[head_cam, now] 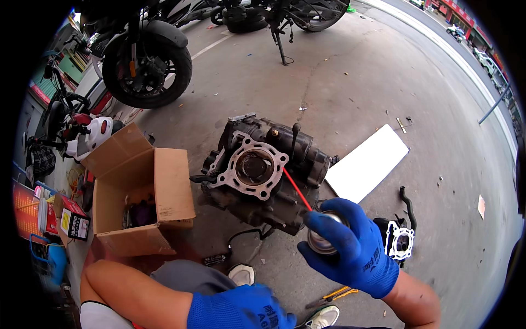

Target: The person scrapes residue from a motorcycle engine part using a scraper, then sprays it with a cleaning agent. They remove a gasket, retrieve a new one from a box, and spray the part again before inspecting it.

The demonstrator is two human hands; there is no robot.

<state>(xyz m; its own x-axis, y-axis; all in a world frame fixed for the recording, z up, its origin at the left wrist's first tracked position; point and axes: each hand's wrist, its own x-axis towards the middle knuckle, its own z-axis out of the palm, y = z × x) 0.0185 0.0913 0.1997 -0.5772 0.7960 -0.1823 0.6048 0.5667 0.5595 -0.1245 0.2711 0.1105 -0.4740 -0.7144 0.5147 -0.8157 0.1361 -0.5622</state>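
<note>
My right hand (349, 242), in a blue work glove, grips a metal spray can (322, 243) with its index finger over the top. A thin red straw (297, 190) runs from the can towards the cylinder's edge. That cylinder (273, 154) sits on a dark motorcycle engine (302, 142) on the ground, its top face bare and a sooty piston (254, 166) visible inside the bore. Low in the view, my left hand (246, 308), also blue-gloved, lies near my lap. Its fingers are blurred and partly cut off, so what they hold cannot be told.
An opened cardboard box (174, 185) stands left of the engine, dark items inside. To the right lie a white panel (370, 162) and a cylinder head (402, 243) near a black hose (407, 205). A yellow utility knife (341, 293) lies by my shoe. Motorcycles (148, 61) stand beyond.
</note>
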